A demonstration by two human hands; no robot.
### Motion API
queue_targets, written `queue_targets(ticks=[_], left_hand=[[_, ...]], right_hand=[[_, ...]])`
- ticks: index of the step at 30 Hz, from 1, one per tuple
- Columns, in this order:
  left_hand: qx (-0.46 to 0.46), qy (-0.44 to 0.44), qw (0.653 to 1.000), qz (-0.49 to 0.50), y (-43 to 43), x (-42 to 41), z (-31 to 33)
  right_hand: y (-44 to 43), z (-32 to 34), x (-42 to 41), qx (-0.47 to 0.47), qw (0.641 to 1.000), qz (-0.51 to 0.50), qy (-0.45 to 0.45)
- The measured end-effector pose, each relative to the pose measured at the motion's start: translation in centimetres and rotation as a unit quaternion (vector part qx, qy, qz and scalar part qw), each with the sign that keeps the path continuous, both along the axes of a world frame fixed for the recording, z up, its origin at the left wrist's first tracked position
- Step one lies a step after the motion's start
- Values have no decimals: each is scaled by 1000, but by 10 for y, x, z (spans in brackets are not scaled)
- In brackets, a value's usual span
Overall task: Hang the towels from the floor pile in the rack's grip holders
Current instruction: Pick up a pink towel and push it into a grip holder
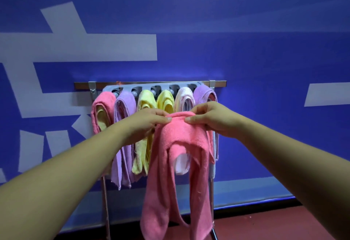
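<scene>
Hanging lengthwise from your two hands, a coral-pink terry towel (170, 173) runs straight down, its long axis vertical and its loose ends near the red floor (265, 226). Your left hand (145, 124) and right hand (212, 118) pinch its bunched top fold side by side, thumbs nearly meeting. It hangs just in front of the towel rack (132, 83), partly covering the right-hand ones of six towels (145, 99) gripped in a row
</scene>
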State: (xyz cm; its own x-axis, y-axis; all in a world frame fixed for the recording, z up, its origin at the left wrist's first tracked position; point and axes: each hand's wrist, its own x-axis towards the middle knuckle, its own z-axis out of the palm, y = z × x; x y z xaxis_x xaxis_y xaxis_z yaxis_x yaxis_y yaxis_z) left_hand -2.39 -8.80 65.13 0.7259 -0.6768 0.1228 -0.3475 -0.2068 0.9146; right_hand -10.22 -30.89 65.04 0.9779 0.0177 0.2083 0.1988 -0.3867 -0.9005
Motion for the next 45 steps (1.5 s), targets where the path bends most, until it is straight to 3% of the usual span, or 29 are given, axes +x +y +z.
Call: queue_targets(ticks=[7,16,21,24,27,32,35,36,40,42,45], left_hand=[[13,-128,990,60,-26,46,48],[251,-245,933,84,-30,130,84],[269,-289,909,137,-46,162,81],[300,-373,855,200,-58,176,66],[329,-436,808,220,-61,185,51],[333,-521,746,247,-65,184,29],[273,-616,676,298,-67,175,22],[264,-630,671,289,-68,171,21],[216,-540,772,258,-73,159,14],[205,-497,800,265,-73,150,9],[151,-405,866,251,-73,139,-1]], right_hand=[[-14,43,40,-95,991,-81,-58],[-13,90,131,-238,966,-105,16],[-9,96,185,-237,957,-167,-29],[-9,79,210,-281,935,-207,-67],[-8,63,213,-388,885,-219,-137],[1,46,204,-505,826,-195,-154],[3,40,200,-504,821,-221,-153],[3,38,198,-488,830,-227,-147],[6,19,190,-371,896,-212,-124],[10,9,184,-298,924,-205,-124],[18,-9,175,-66,981,-128,-130]])
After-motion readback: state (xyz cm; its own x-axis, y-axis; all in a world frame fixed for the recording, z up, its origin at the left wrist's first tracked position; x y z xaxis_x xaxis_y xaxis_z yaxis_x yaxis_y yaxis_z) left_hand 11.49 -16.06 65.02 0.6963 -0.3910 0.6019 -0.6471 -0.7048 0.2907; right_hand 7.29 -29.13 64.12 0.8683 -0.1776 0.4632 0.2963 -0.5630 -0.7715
